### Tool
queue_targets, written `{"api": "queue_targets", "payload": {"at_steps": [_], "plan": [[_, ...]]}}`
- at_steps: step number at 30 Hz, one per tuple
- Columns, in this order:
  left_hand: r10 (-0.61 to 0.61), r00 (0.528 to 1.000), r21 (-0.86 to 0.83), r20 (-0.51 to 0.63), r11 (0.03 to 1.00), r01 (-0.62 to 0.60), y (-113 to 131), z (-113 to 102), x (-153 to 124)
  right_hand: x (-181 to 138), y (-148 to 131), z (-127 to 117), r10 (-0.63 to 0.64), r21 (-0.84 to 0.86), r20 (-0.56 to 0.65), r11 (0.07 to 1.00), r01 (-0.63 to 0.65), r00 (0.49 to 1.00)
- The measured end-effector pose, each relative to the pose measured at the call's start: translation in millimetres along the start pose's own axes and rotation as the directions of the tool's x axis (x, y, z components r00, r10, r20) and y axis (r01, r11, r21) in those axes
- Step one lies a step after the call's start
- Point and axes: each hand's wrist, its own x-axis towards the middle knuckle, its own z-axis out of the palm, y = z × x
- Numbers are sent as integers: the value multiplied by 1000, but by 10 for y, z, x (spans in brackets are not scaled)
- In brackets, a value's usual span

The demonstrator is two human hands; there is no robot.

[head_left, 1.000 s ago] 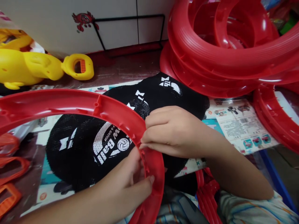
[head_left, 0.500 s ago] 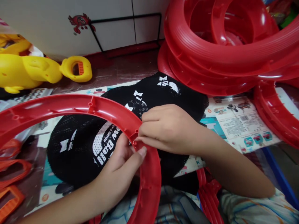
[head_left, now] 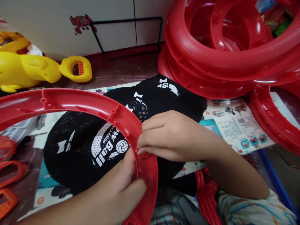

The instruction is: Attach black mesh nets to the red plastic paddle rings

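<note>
A large red plastic ring (head_left: 77,101), its ribbed hollow side facing up, spans the left and middle of the view. My left hand (head_left: 124,184) is wrapped round the ring's lower right part, thumb over the channel and fingers on the inner side. On the same stretch, a little higher, my right hand (head_left: 166,134) has its fingers bent and pressed together at the channel. Whether a small piece lies between those fingertips is hidden. Beneath both hands spreads a black mesh cloth (head_left: 67,131) with white lettering and a ball print.
Several red rings (head_left: 217,59) are stacked at the back right. Yellow duck-shaped plastic parts (head_left: 42,68) lie at the left, above orange pieces (head_left: 11,173). Printed cardboard (head_left: 236,137) covers part of the dark table. A black wire frame (head_left: 126,20) leans on the tiled wall.
The ring has turned, its top part shifting left and the right side moving up. My left hand has moved slightly down along it; my right hand stays in nearly the same place.
</note>
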Motion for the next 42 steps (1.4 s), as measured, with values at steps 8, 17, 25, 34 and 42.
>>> {"api": "queue_targets", "payload": {"at_steps": [8, 17, 25, 34, 42], "plan": [[37, 999, -26, -4, 999, -37, -3, 40, -17, 12, -9, 3, 49, 117, 23, 992, -52, 999], [-9, 995, -111, 97, 994, 20, -105, 67, -30, 23, 10, 18, 34, 58, 27, 998, -35, 999], [-40, 990, -602, 134, 790, 113, -97, 97, -45, -14, 27, -4, 15, 56, -20, 998, -13, 1000], [-8, 985, -523, -173, 848, -85, -53, 129, 68, 44, 10, 75, 51, 85, -35, 995, -48, 998], [34, 999, -451, 21, 892, -21, -35, 4, 12, 38, -13, 12, 61, 182, 59, 981, -71, 996]]}}
